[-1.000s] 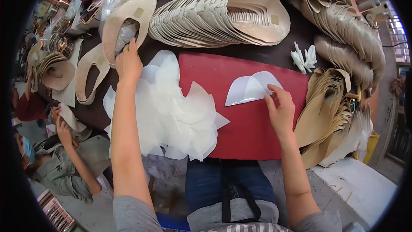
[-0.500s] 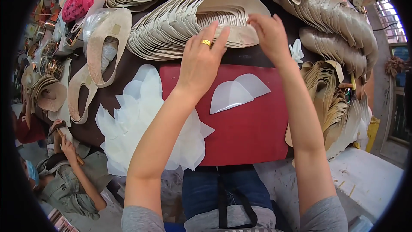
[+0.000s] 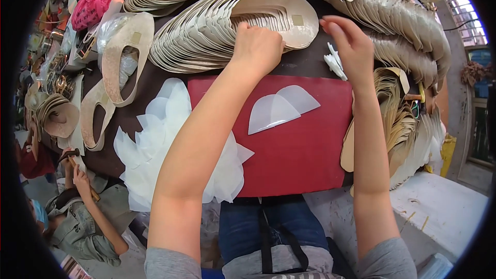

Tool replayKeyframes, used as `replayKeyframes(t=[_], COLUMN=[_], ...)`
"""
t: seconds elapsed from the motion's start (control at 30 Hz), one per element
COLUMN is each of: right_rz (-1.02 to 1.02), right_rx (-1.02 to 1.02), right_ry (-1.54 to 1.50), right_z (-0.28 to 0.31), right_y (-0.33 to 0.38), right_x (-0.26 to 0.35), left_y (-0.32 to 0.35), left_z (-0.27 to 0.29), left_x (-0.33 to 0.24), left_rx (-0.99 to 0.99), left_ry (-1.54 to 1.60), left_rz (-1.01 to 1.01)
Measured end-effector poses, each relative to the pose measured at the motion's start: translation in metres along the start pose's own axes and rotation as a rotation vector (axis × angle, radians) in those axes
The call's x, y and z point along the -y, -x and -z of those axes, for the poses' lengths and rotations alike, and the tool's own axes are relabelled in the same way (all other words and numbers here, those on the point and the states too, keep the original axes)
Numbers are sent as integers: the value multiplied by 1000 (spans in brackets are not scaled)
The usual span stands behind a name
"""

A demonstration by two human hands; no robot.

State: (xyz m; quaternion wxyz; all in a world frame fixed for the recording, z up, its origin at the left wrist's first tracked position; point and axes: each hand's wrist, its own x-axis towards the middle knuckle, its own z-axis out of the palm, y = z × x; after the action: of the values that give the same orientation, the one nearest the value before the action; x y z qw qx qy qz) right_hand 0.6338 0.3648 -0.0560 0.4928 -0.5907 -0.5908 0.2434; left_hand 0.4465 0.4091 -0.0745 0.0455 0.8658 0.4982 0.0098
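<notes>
A long fanned stack of beige shoe uppers (image 3: 194,41), each with an oval opening, lies in front of me. My left hand (image 3: 258,46) is closed at the near rim of the top upper's opening; its fingertips are hidden behind the hand. On the right end of the top upper shows a small square tan patch (image 3: 297,20). Just right of that end hovers my right hand (image 3: 354,44), fingers loosely bent and nothing visible in them. Two translucent white half-round pieces (image 3: 274,113) overlap on a red mat (image 3: 305,160).
A heap of translucent white pieces (image 3: 170,139) lies left of the mat. Two loose uppers (image 3: 137,41) rest farther left, by a pink bag (image 3: 92,8). More stacked pieces (image 3: 408,15) line the far right. At lower left, another person (image 3: 77,222) holds a hammer (image 3: 70,155).
My left hand has gone from spread fingers to closed at the opening's near rim. My right hand has drawn off rightward, baring the square patch on the top upper.
</notes>
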Motion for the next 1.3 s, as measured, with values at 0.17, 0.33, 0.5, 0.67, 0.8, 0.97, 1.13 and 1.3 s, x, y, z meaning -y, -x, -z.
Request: replayKeyframes(t=[0.17,0.33,0.5,0.67,0.8,0.97,1.13,1.3], right_rz=[-334,-482,-584,-549,-473,-307,-764,-191], right_rx=[-173,-119,-122,-145,-266,-306,415,283], right_ry=[-233,-274,-383,-439,-399,-391,10,539], right_z=[23,12,22,43,39,86,83,42], right_y=[57,91,118,120,114,110,132,131], right_x=[6,-1,-1,-1,15,8,25,-10], left_y=[-9,-13,-22,-22,-1,106,221,216], left_z=[9,-24,0,2,26,60,-15,-25], left_x=[1,14,2,7,-11,-77,-111,-104], left_rx=[-21,-130,-81,-286,-725,-615,-22,-192], left_ry=[368,56,265,234,454,1317,1440,878], left_rz=[183,-86,109,136,-30,205,743,475])
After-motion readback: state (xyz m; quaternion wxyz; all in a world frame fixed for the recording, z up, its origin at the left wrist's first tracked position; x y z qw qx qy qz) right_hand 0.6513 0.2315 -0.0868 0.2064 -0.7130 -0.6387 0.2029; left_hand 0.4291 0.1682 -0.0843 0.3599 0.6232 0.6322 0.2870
